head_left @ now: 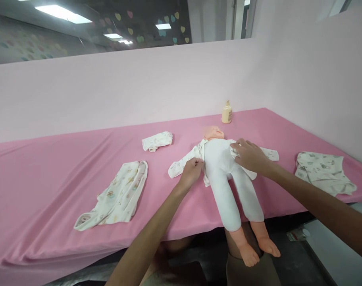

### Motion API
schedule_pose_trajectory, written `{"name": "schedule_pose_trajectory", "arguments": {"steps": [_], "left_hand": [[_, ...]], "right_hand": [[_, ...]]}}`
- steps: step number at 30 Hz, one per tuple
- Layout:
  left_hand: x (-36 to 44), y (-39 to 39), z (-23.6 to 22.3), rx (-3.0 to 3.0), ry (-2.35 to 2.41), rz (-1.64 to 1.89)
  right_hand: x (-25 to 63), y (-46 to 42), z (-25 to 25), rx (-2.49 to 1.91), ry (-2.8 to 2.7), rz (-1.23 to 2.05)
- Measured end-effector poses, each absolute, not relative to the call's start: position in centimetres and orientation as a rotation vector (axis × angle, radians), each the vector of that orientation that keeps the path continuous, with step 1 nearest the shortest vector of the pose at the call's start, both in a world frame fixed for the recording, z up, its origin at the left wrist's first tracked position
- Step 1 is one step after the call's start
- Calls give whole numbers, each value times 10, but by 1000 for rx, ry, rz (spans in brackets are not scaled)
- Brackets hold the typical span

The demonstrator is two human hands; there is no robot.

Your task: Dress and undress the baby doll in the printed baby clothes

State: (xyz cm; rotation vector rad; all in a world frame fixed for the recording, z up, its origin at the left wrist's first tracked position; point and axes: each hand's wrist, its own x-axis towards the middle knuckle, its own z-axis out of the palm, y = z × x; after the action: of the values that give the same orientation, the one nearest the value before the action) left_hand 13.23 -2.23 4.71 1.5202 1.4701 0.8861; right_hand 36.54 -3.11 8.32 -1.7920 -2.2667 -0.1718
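A baby doll (219,159) with a white cloth body lies on its back, its feet hanging past the table's front edge. Around its upper body is a white patterned baby shirt (183,162), spread apart at the front with the sleeves out to both sides. My left hand (192,172) is closed on the shirt's edge at the left of the doll's body. On the other side, my right hand (249,155) pinches the opposite front of the shirt near the doll's chest. Part of that shirt front is hidden under my fingers.
The pink-covered table (64,174) carries a patterned baby garment (118,194) at left, a small folded garment (157,140) farther back and another folded garment (325,172) at far right. A cream pump bottle (227,113) stands near the white wall (124,87).
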Motion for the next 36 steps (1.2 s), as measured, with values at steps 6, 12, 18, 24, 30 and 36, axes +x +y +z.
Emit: {"name": "schedule_pose_trajectory", "arguments": {"steps": [6,12,18,24,30,36], "left_hand": [[140,-15,44,1369,1517,921],[137,-15,33,1128,1257,907],[136,-9,37,1447,1432,1047],[140,27,48,1784,1712,1010],[142,38,51,2065,1873,775],[150,26,43,2350,2087,634]], "right_hand": [[357,-6,89,-1893,-2130,-92],[363,-7,93,-1775,-1668,-44],[371,-16,92,-1820,-1735,9],[370,-15,81,-1993,-1799,-29],[385,-12,70,-2161,-1977,15],[398,-9,65,-2157,-2111,106]]}}
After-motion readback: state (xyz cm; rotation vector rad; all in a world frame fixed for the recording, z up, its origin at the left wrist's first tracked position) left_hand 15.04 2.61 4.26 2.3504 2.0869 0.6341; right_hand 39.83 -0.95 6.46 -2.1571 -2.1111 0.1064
